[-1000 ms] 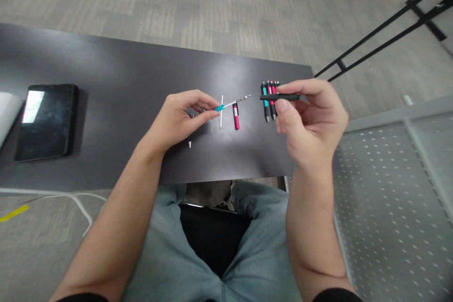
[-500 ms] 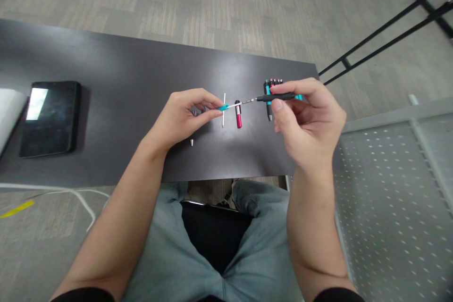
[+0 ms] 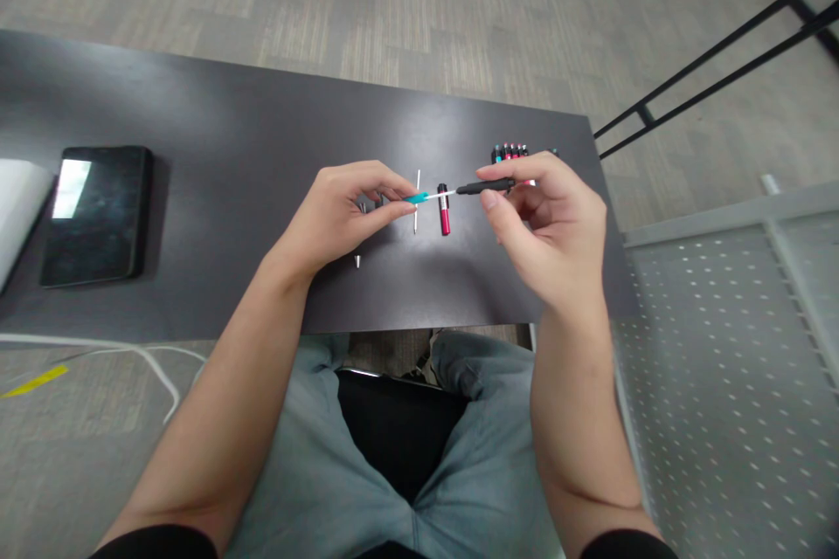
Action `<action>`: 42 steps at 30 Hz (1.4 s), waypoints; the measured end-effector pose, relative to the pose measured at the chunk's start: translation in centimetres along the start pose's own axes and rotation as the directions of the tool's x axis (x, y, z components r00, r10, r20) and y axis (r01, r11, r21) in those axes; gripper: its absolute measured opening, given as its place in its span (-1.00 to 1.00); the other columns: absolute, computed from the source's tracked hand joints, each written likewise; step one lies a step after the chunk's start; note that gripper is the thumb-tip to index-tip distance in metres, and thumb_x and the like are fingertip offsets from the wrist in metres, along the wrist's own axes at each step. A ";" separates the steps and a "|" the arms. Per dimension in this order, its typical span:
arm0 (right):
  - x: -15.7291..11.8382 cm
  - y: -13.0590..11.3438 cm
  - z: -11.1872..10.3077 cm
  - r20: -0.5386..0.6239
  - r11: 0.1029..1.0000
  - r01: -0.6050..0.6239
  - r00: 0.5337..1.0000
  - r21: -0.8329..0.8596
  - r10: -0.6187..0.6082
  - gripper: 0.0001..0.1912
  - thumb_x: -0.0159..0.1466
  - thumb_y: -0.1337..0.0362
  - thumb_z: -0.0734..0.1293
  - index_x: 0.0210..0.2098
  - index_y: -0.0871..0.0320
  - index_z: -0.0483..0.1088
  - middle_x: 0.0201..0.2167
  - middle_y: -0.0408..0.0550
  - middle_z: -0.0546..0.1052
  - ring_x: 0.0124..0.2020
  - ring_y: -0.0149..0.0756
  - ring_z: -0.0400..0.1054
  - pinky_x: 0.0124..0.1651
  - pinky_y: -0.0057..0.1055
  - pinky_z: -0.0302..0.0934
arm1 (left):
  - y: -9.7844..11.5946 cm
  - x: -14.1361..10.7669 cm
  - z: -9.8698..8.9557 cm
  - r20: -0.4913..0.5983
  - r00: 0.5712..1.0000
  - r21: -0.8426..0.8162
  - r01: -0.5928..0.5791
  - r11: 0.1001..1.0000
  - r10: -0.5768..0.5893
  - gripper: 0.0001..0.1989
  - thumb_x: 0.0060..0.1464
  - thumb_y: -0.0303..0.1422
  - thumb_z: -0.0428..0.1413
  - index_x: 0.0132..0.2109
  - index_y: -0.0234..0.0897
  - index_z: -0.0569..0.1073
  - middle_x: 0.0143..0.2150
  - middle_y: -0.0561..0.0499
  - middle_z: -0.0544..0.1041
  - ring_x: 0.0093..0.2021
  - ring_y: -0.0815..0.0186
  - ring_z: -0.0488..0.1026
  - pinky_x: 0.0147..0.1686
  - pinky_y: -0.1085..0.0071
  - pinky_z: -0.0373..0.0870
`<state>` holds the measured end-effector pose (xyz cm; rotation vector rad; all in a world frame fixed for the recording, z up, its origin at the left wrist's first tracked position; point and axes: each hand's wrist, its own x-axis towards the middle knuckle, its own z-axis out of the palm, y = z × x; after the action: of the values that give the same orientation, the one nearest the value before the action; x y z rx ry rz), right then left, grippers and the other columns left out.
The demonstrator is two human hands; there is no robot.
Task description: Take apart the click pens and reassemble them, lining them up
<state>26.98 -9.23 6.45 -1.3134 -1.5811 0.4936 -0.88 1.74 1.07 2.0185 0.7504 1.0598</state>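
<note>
Between the thumb and fingers of my left hand (image 3: 341, 210) is a teal pen barrel (image 3: 417, 198), with a thin white refill (image 3: 441, 195) sticking out to the right. My right hand (image 3: 557, 223) pinches a black pen grip (image 3: 483, 186), whose left end surrounds the refill's far part. Below them on the table lie another refill (image 3: 415, 223) and a red pen barrel (image 3: 445, 217) with a black and silver end. A small silver cone tip (image 3: 357, 261) lies near my left wrist. Small parts under my left fingers are mostly hidden.
Several black, teal and red pens (image 3: 509, 152) lie in a row behind my right hand, which partly covers them. On the left of the dark table (image 3: 229, 131) is a black tablet (image 3: 97, 218) beside a white object (image 3: 19, 210). A perforated grey panel (image 3: 727, 367) borders the right side.
My right hand has moved left with the black pen grip, sliding it along the refill and covering the spring that showed before. My left hand stays nearly in place.
</note>
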 end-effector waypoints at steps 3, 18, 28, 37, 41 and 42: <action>0.1 -0.1 0.0 0.035 0.999 -0.040 0.999 -0.007 0.040 -0.77 0.64 -0.08 0.62 0.16 -0.15 0.79 -0.22 -0.06 0.63 -0.35 -0.13 0.45 -0.19 -0.09 0.51 | 0.0 0.0 0.0 -0.005 1.000 0.003 -0.007 1.000 0.007 -0.85 0.43 -0.09 0.52 -0.02 0.01 0.92 -0.09 -0.04 0.90 -0.16 0.10 0.79 -0.07 0.16 0.71; 0.6 0.8 0.5 0.099 0.999 -0.041 0.994 -0.004 0.041 -0.79 0.61 -0.02 0.65 0.11 -0.10 0.83 -0.27 -0.14 0.63 -0.42 -0.23 0.36 -0.20 -0.16 0.47 | -0.1 0.1 -0.1 -0.002 1.000 0.047 -0.026 0.999 0.026 -0.68 0.49 0.11 0.51 0.01 0.02 0.95 -0.08 -0.07 0.87 -0.16 0.11 0.71 -0.02 0.17 0.70; 0.5 1.7 0.7 0.169 0.996 -0.066 0.984 0.065 0.054 -0.75 0.61 -0.07 0.69 0.11 -0.11 0.80 -0.26 -0.19 0.66 -0.51 -0.33 0.35 -0.37 -0.22 0.33 | -0.3 0.0 -0.1 0.004 0.999 0.054 -0.035 0.998 0.035 -0.66 0.55 0.14 0.48 0.02 0.04 0.97 -0.09 -0.07 0.84 -0.18 0.13 0.72 -0.07 0.20 0.68; 0.3 2.8 0.5 0.156 0.990 -0.095 0.985 0.102 0.078 -0.65 0.53 -0.12 0.78 0.07 -0.10 0.78 -0.24 -0.18 0.74 -0.51 -0.32 0.44 -0.43 -0.25 0.37 | -0.4 -0.1 -0.3 0.029 0.996 0.089 -0.088 0.992 0.086 -0.77 0.60 -0.05 0.45 0.07 0.01 0.97 -0.04 -0.07 0.86 -0.13 0.15 0.74 -0.01 0.23 0.67; 0.3 2.5 0.5 0.165 0.981 -0.151 0.978 0.125 0.129 -0.62 0.52 -0.15 0.78 0.04 -0.04 0.79 -0.18 -0.12 0.83 -0.50 -0.32 0.50 -0.44 -0.24 0.43 | -0.8 -0.2 -0.2 0.027 0.991 0.137 -0.135 0.981 0.132 -0.79 0.62 -0.16 0.41 0.10 -0.06 0.96 -0.01 -0.07 0.87 -0.10 0.17 0.75 0.03 0.26 0.67; 0.3 2.3 0.6 0.166 0.978 -0.173 0.974 0.118 0.152 -0.61 0.52 -0.17 0.78 0.03 -0.05 0.78 -0.19 -0.11 0.83 -0.50 -0.30 0.50 -0.43 -0.22 0.45 | -0.9 -0.2 -0.2 0.025 0.989 0.142 -0.151 0.978 0.149 -0.79 0.62 -0.18 0.41 0.11 -0.07 0.96 -0.01 -0.06 0.87 -0.09 0.18 0.76 0.03 0.26 0.67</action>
<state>27.70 -8.05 4.48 -1.3358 -1.5450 0.8072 -1.30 2.14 0.34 2.2324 0.6927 1.1025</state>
